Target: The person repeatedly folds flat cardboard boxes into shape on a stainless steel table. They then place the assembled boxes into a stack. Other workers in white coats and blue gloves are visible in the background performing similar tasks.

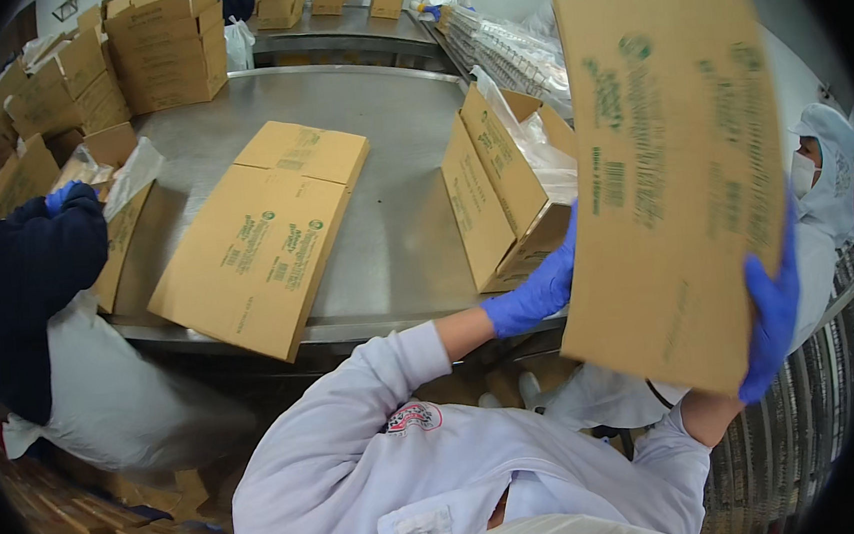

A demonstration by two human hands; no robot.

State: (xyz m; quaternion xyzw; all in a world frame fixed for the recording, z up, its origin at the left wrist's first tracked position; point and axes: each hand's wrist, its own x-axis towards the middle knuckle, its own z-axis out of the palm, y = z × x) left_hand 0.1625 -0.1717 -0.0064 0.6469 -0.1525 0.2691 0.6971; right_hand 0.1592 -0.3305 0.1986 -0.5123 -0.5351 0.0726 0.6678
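A large flattened cardboard box [676,177] with green print is held up between my two blue-gloved hands, out over the table's right side. My left hand [544,283] presses against its left edge, with the fingertips partly hidden behind the cardboard. Along the lower right edge, my right hand [774,315] grips it, thumb on the front face. Just left of my left hand stands an open cardboard box [496,181] with a clear plastic liner [527,139]. Another flattened box [259,240] lies on the metal table [390,119], its near end overhanging the front edge.
At the left a co-worker in a dark top [27,288] reaches into a lined box [123,231]. Stacked boxes [164,52] stand at the far left. A person in a white hood [826,175] is close on the right. A conveyor [510,50] runs along the back right.
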